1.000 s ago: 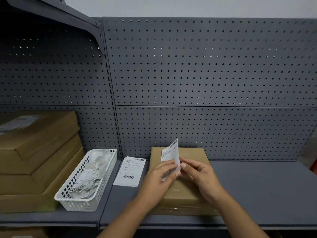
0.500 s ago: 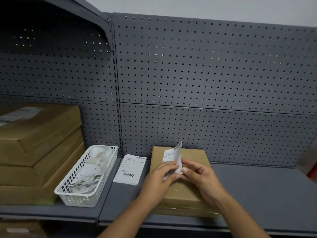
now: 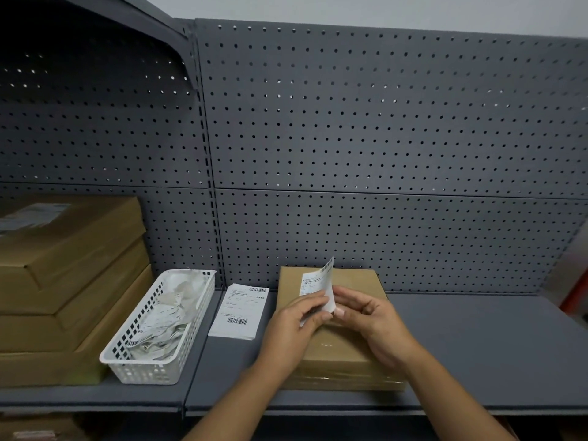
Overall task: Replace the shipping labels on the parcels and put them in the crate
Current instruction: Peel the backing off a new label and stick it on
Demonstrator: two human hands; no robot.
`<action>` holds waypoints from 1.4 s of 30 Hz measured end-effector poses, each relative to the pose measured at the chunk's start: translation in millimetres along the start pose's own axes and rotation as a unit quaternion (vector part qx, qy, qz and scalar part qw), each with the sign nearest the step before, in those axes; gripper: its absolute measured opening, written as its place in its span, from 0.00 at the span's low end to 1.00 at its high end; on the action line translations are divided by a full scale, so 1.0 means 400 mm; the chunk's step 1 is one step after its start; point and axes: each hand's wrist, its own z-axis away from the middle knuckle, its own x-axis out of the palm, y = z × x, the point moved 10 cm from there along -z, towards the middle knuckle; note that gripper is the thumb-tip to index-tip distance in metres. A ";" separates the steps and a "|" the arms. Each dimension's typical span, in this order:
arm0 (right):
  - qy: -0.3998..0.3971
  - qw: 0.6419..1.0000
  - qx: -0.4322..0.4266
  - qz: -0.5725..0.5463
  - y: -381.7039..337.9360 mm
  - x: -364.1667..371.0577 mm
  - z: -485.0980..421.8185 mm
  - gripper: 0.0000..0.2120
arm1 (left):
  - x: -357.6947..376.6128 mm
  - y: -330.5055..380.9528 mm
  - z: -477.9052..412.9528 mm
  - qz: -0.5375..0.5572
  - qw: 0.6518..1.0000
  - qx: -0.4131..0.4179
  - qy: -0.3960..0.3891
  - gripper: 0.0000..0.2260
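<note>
I had the left hand (image 3: 296,326) and right hand (image 3: 375,323) together over the parcel (image 3: 353,348). The parcel lay flat on the grey shelf (image 3: 477,345) at 6 o'clock in the head view, a brown flat box with its top face bare where visible.

Both hands pinched one shipping label (image 3: 316,281): left thumb and fingers on its lower left edge, right fingertips on its lower right edge. The label stood roughly upright, print toward the camera, top corner pointing to 12. Its bottom part was hidden by fingers, so I couldn't tell whether it touched the parcel.

A spare label (image 3: 240,310) lay flat on the shelf at 9 o'clock from the parcel, just beside it, barcodes up. The white basket (image 3: 159,370) sat further out at 9, holding crumpled paper scraps. The stack of brown boxes (image 3: 63,281) sat beyond the basket at 9; the print on the top box's label was too blurred to read. The pegboard (image 3: 381,138) stood behind at 12.
</note>
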 end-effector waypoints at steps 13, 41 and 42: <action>0.043 0.994 -0.092 0.032 -0.106 0.037 0.045 0.15 | -0.056 0.133 0.024 0.018 0.998 0.051 0.031 0.14; 0.039 0.979 -0.197 0.030 -0.239 0.121 0.131 0.15 | -0.125 0.323 0.091 0.136 0.981 0.118 0.076 0.14; 0.037 0.979 -0.199 0.031 -0.239 0.121 0.132 0.16 | -0.124 0.326 0.094 0.144 0.980 0.117 0.074 0.14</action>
